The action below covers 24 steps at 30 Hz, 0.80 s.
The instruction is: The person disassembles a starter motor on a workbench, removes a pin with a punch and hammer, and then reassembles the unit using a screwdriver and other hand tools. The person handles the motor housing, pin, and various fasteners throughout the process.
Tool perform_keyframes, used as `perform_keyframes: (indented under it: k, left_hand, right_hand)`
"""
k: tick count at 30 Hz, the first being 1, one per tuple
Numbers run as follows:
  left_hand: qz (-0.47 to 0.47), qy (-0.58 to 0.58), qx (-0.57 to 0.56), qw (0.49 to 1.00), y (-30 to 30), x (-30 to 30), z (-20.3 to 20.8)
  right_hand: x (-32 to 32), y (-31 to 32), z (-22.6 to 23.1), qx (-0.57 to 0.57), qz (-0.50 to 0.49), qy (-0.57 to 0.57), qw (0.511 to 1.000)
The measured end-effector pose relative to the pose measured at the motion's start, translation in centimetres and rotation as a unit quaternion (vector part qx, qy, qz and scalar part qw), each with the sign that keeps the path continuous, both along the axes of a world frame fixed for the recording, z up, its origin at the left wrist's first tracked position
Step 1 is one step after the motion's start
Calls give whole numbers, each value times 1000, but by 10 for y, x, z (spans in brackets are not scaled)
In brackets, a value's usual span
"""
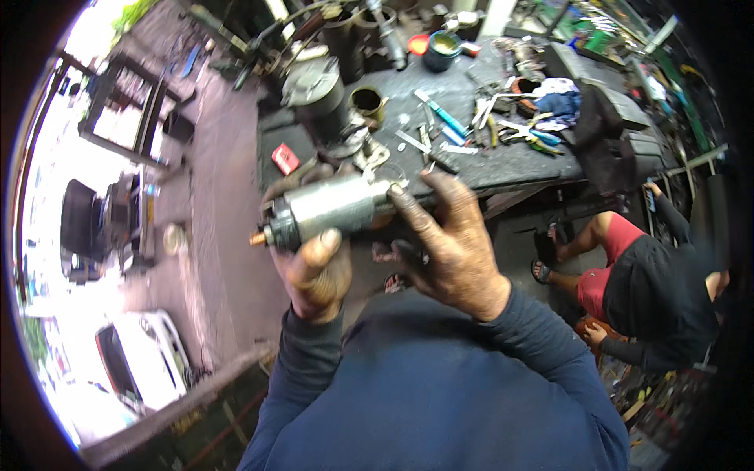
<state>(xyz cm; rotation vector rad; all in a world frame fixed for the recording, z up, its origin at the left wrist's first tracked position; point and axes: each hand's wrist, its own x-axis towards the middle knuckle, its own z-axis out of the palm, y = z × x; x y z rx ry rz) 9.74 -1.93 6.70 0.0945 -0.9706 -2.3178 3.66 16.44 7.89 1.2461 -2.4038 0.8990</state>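
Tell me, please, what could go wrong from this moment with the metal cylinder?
The silver cylinder might slip from the left hand, whose skin looks grimy, and drop past the workbench edge. The small red box lies near the workbench's left edge, so a sweep of that hand could knock it off.

The navy top [448,392] has long, dark sleeves [542,337].

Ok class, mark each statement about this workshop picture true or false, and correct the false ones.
1. The left hand holds a silver cylinder. True.
2. The right hand wears a glove. False: it is bare.
3. The red box lies on the floor. False: it is on the bench.
4. A person nearby wears red shorts. True.
5. The cylinder's copper tip points right. False: it points left.
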Motion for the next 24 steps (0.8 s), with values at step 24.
perform_keyframes:
  k: [24]
  left_hand:
    - [80, 18, 120, 989, 9, -1, -13]
  right_hand:
    - [-77, -20, 0, 4, 183, -8, 983]
